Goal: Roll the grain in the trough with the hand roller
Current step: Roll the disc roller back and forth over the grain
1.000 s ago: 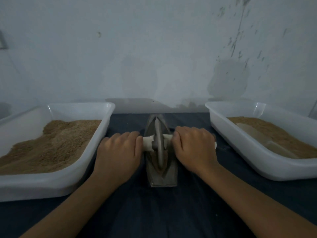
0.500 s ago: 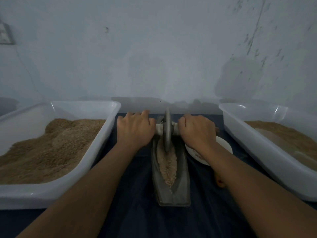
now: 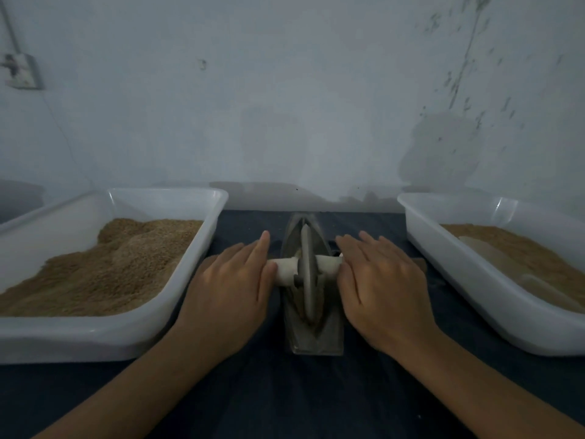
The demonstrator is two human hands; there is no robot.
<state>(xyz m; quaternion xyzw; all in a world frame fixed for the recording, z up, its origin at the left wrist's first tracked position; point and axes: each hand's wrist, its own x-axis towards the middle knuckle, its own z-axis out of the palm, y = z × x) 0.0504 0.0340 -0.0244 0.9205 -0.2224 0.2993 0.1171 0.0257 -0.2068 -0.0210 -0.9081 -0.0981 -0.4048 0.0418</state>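
Note:
A narrow boat-shaped metal trough [image 3: 313, 335] lies lengthwise on the dark cloth in the middle. The hand roller [image 3: 307, 274], a grey disc on a pale wooden axle, stands in the trough near its middle. My left hand [image 3: 232, 289] presses flat on the left end of the axle, fingers straight and pointing away. My right hand [image 3: 381, 285] lies flat on the right end the same way. Little of the grain in the trough shows, only a bit beside the disc [image 3: 318, 324].
A white tub [image 3: 133, 335] heaped with brown grain stands at the left. Another white tub [image 3: 468, 280] at the right holds brown grain and a pale scoop [image 3: 493, 258]. A grey wall rises close behind the table. Dark cloth [image 3: 285, 400] covers the tabletop.
The roller has come back from the far end of the trough towards the middle. Both hands went from curled round the axle to lying flat on it with straight fingers.

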